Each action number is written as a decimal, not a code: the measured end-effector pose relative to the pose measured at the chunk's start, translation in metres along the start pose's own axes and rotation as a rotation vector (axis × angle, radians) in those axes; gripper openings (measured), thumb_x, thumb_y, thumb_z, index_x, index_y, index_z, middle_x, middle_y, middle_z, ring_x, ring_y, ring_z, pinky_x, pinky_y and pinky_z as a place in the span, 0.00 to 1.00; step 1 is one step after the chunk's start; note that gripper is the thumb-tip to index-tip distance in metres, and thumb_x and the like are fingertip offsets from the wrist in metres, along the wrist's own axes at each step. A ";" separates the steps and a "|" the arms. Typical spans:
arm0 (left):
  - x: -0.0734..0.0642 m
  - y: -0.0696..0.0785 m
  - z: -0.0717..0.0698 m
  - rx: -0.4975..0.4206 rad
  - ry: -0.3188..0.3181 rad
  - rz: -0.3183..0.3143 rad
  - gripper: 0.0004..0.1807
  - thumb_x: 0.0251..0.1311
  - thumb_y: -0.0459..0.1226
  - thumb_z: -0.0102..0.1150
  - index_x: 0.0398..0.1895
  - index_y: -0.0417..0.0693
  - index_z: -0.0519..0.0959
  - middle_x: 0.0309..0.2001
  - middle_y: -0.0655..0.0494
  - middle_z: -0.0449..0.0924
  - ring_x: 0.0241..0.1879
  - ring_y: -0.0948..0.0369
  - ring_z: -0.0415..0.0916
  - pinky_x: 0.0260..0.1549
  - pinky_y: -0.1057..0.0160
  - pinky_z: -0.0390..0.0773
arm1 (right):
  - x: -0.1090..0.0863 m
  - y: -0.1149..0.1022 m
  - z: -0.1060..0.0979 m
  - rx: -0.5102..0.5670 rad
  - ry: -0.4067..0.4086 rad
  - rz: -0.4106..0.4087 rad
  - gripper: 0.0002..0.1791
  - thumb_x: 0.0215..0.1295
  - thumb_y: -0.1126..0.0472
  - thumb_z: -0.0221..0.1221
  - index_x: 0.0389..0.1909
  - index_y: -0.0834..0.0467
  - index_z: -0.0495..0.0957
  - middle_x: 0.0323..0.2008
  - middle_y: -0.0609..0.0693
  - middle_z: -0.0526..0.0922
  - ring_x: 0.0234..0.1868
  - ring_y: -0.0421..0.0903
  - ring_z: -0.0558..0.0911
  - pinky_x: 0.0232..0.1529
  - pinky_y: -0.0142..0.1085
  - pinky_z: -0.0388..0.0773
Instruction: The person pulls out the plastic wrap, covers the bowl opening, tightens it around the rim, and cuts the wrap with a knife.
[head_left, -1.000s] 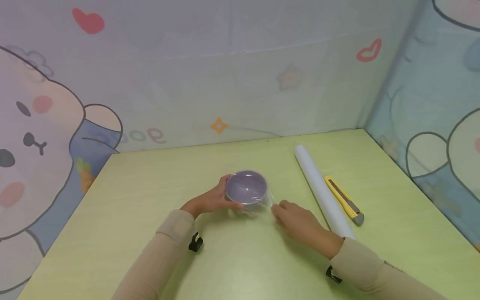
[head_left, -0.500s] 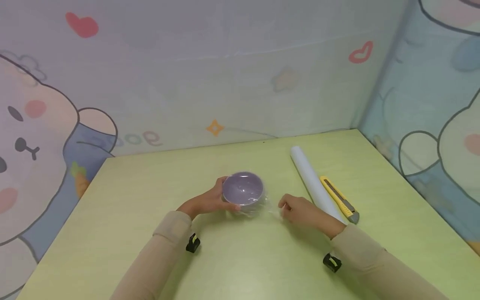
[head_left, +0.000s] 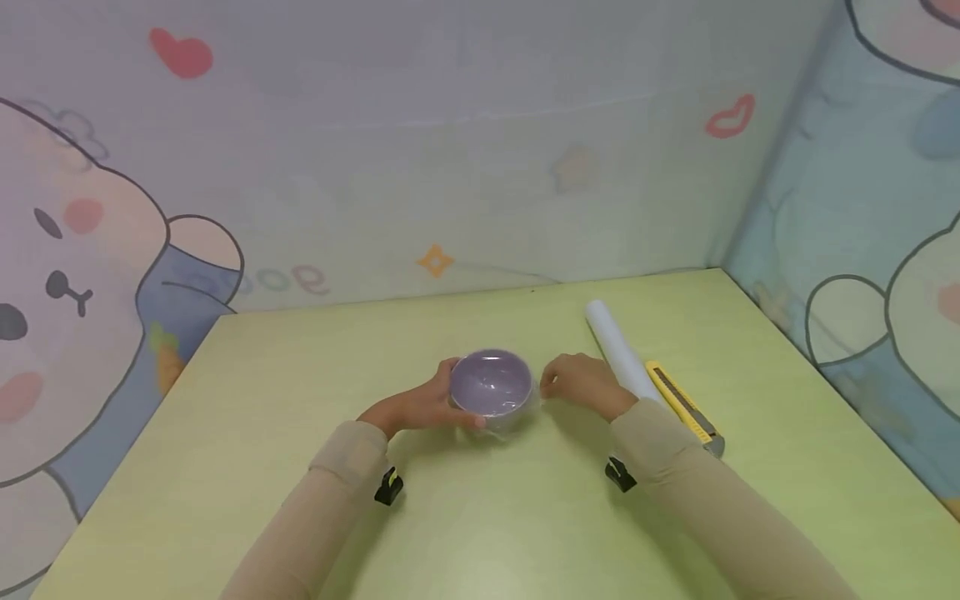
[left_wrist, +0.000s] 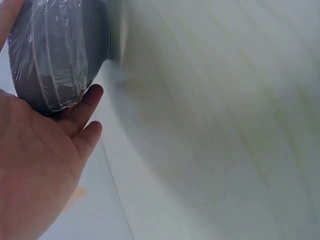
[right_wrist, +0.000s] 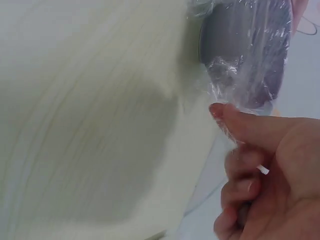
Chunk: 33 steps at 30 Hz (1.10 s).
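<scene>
A purple bowl (head_left: 491, 383) stands on the table with clear cling film (right_wrist: 225, 75) stretched over its mouth and down its side. My left hand (head_left: 423, 407) grips the bowl from the left, thumb on the near side and fingers behind it. In the left wrist view the film lies creased along the bowl's wall (left_wrist: 60, 55). Just right of the bowl, my right hand (head_left: 581, 382) pinches the loose edge of the cling film between thumb and forefinger. The right wrist view shows its other fingers curled inward.
A white roll (head_left: 618, 350) lies slanting on the table to the right, partly hidden behind my right forearm. Beside it lies a yellow utility knife (head_left: 684, 404), its lower end by the sleeve. A printed cloth (head_left: 480, 192) hangs behind the table's far edge (head_left: 375, 303).
My right hand first drew the film out to the right, then moved up and back in beside the bowl's right rim. My left hand keeps its hold on the bowl.
</scene>
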<state>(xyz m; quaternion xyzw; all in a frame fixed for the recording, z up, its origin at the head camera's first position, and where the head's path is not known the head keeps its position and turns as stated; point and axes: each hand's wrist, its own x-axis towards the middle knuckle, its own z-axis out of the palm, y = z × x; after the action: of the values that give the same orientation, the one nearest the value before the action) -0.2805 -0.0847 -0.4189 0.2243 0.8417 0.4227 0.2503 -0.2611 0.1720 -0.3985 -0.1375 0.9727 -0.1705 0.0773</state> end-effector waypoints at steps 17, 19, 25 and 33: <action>0.002 0.002 0.001 -0.032 -0.003 -0.017 0.61 0.40 0.51 0.71 0.68 0.50 0.37 0.65 0.45 0.51 0.64 0.50 0.55 0.63 0.48 0.55 | 0.019 -0.005 0.025 0.493 0.099 0.118 0.14 0.56 0.67 0.52 0.44 0.68 0.72 0.43 0.61 0.80 0.45 0.56 0.77 0.49 0.46 0.73; 0.003 0.002 0.002 -0.041 -0.004 -0.018 0.61 0.40 0.50 0.71 0.68 0.50 0.37 0.65 0.45 0.50 0.64 0.51 0.55 0.63 0.48 0.55 | 0.019 -0.006 0.027 0.466 0.128 0.146 0.13 0.54 0.69 0.51 0.41 0.67 0.76 0.40 0.60 0.80 0.42 0.54 0.78 0.46 0.45 0.74; 0.002 0.005 0.004 -0.046 0.007 -0.026 0.61 0.40 0.50 0.72 0.69 0.50 0.37 0.66 0.47 0.51 0.64 0.51 0.55 0.63 0.48 0.54 | 0.019 -0.006 0.037 0.644 0.115 0.231 0.19 0.53 0.74 0.45 0.45 0.71 0.76 0.38 0.61 0.81 0.31 0.46 0.77 0.32 0.32 0.75; 0.000 0.006 0.006 -0.061 0.011 -0.035 0.62 0.39 0.51 0.72 0.69 0.51 0.36 0.65 0.47 0.51 0.64 0.51 0.55 0.63 0.48 0.55 | 0.003 -0.014 0.036 0.982 0.122 0.244 0.22 0.54 0.72 0.50 0.52 0.71 0.73 0.30 0.54 0.81 0.21 0.37 0.73 0.28 0.28 0.75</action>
<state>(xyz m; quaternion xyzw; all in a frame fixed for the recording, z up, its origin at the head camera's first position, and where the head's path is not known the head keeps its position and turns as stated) -0.2754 -0.0781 -0.4175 0.1993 0.8336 0.4449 0.2599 -0.2530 0.1474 -0.4277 0.0398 0.7894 -0.6051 0.0953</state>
